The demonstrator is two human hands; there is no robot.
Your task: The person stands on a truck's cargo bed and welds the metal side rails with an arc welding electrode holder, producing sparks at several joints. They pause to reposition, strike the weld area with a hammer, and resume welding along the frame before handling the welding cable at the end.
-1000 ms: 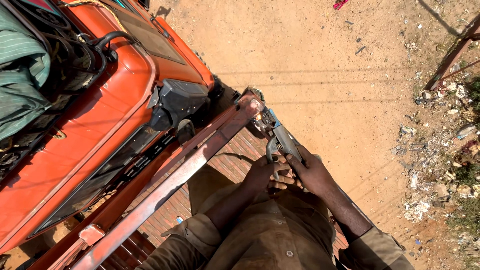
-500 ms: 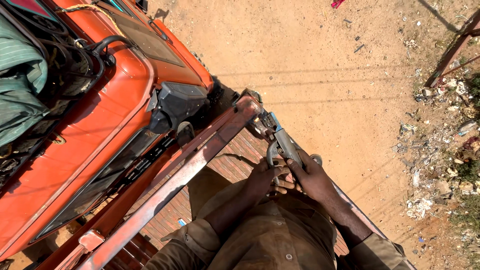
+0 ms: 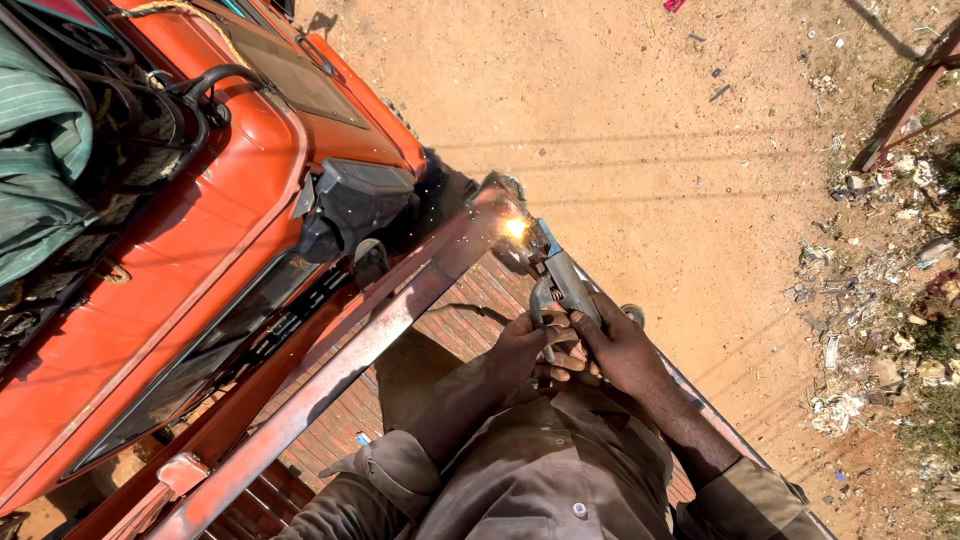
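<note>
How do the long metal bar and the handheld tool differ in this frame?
The metal bar is long, rusty red and rests untouched; the handheld tool is short, grey and gripped by the left hand and right hand. The bar runs diagonally up to the bright spark; the tool's tip meets it there.

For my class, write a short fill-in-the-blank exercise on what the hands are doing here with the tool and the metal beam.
1. Both the left hand and the right hand grip one grey ______.
2. At the tool's tip, bright ______ fly against the rusty metal beam.
3. The vehicle cab beside the beam is painted ______.
4. Far below lies sandy ______.

Missing words: tool; sparks; orange; ground
</note>
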